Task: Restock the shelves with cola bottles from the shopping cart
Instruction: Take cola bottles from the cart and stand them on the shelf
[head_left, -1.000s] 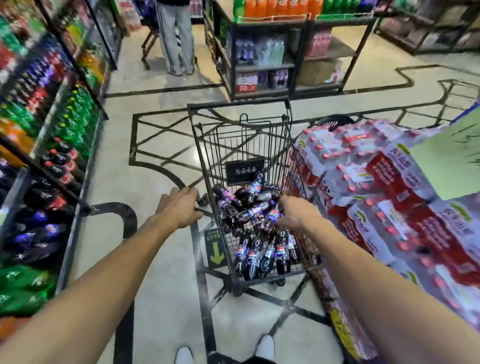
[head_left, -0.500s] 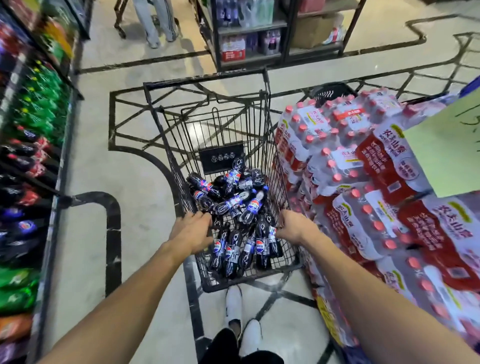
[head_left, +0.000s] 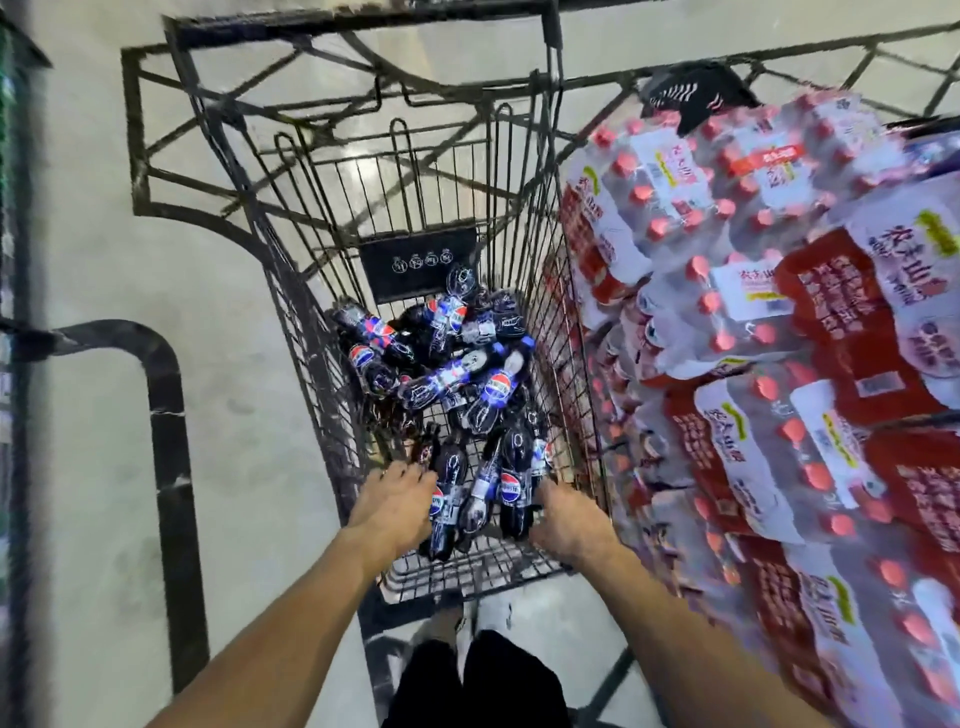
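Both grips unclear in the blur, we should close the left hand and right hand each round one near cola bottle in the shopping cart.

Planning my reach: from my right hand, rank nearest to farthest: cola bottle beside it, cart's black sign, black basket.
1. Cola bottle, left of right hand.
2. Black sign, far end of cart.
3. Black basket, beyond the water packs.

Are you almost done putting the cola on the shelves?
Not nearly. Nothing done shows: a pile of cola bottles lies in the shopping cart. The left hand and right hand reach among the nearest ones; whether they grip is unclear. The whole pile is left.
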